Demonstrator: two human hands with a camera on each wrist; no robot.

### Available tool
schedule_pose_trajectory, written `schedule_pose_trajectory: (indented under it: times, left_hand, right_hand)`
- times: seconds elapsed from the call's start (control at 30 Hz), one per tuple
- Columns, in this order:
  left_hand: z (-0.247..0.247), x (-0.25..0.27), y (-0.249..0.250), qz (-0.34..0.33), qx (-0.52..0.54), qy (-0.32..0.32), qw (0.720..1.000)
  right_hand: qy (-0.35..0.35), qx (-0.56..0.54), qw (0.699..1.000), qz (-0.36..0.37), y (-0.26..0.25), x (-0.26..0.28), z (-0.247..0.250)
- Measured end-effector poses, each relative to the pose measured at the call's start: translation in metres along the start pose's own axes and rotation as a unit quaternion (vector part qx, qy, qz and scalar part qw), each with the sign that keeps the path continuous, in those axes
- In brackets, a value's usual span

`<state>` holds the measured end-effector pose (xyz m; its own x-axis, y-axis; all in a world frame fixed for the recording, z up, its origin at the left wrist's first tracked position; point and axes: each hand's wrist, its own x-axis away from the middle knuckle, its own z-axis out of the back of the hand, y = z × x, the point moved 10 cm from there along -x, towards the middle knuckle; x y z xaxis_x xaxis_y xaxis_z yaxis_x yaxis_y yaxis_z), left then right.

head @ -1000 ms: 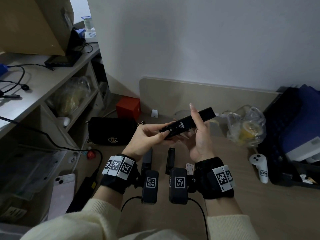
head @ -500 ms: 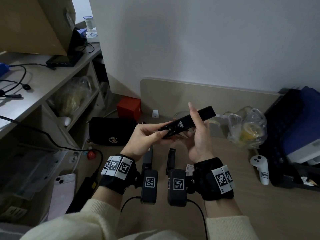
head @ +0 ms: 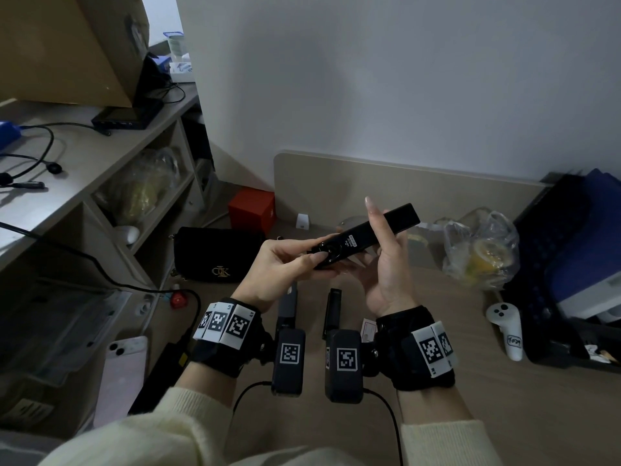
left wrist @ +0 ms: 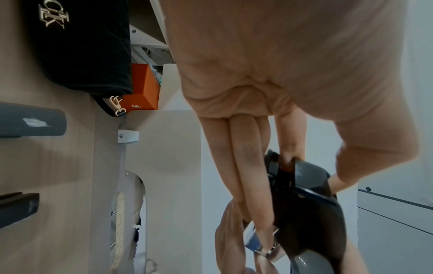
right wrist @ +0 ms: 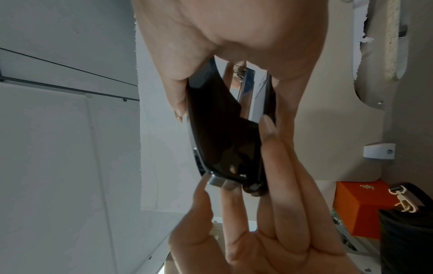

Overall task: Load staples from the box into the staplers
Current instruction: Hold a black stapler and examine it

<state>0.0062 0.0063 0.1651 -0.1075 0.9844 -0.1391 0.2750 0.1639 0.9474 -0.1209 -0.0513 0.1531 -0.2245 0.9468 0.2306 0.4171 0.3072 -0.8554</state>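
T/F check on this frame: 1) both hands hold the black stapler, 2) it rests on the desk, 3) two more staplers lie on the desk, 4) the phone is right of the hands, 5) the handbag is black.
1. Both hands hold the black stapler: true, left hand, right hand.
2. It rests on the desk: false, it is held above it.
3. Two more staplers lie on the desk: true.
4. Phone right of the hands: false, left.
5. Handbag is black: true.
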Motion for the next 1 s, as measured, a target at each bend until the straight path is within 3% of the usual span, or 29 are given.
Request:
schedule_pose_trajectory:
  times: [0.27, 0.43, 0.6, 0.67, 0.87, 1.0]
  left_hand:
    - [0.000, 0.002, -0.005, 0.043, -0.002, -0.021, 0.999]
    - [-0.010, 0.005, -0.002, 0.064, -0.105, -0.053, 0.991]
    - [-0.009, -0.003, -0.010, 0.030, -0.282, -0.056, 0.957]
    - [-0.006, -0.005, -0.008, 0.004, -0.335, -0.029, 0.942]
    - [-0.004, -0.002, 0.001, -0.030, -0.352, 0.007, 0.935]
    - [0.003, -0.003, 0.005, -0.042, -0.310, 0.034, 0.949]
  right_hand:
    - [0.008, -0.019, 1.000, -0.008, 0.001, 0.002, 0.005]
    - [0.020, -0.004, 1.000, -0.011, 0.004, 0.003, 0.007]
    - [0.030, 0.012, 0.999, 0.005, 0.007, 0.001, 0.009]
    - [0.024, 0.021, 0.999, 0.001, 0.010, 0.000, 0.007]
    - [-0.001, 0.030, 0.999, 0.016, 0.007, -0.001, 0.001]
    - [-0.043, 0.058, 0.997, 0.020, 0.003, 0.000, -0.005]
